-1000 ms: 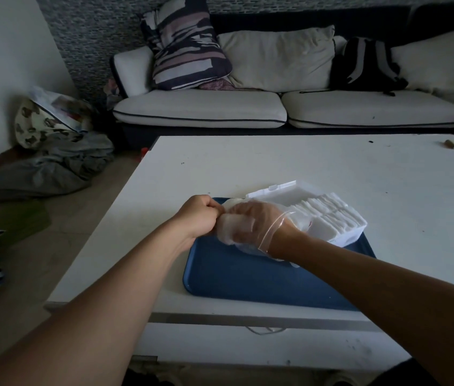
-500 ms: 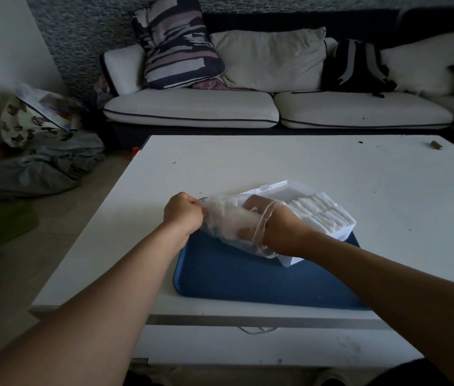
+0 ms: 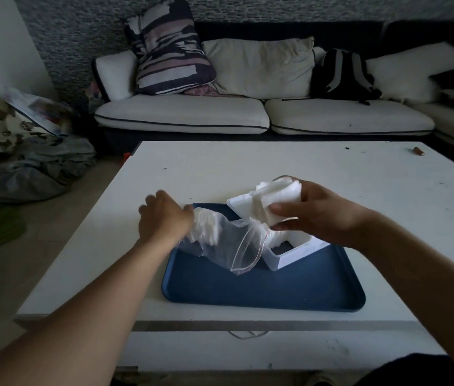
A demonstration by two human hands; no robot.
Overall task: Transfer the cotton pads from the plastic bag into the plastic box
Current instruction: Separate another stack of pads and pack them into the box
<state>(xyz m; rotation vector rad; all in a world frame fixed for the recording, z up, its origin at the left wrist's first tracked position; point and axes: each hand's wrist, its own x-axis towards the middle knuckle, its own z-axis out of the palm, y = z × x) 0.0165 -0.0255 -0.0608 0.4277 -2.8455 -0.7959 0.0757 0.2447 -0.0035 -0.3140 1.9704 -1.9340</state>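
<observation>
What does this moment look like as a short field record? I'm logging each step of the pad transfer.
left hand: grip closed on the closed end of the clear plastic zip bag
right hand: grip closed on a stack of white cotton pads, held above the white plastic box
bag contents: some pads remain near the left hand
box: open, on the blue rectangular tray
tray: on the white table

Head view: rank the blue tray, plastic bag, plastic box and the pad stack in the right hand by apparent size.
1. blue tray
2. plastic bag and plastic box: too alike, and the box is partly hidden
3. pad stack in the right hand
</observation>
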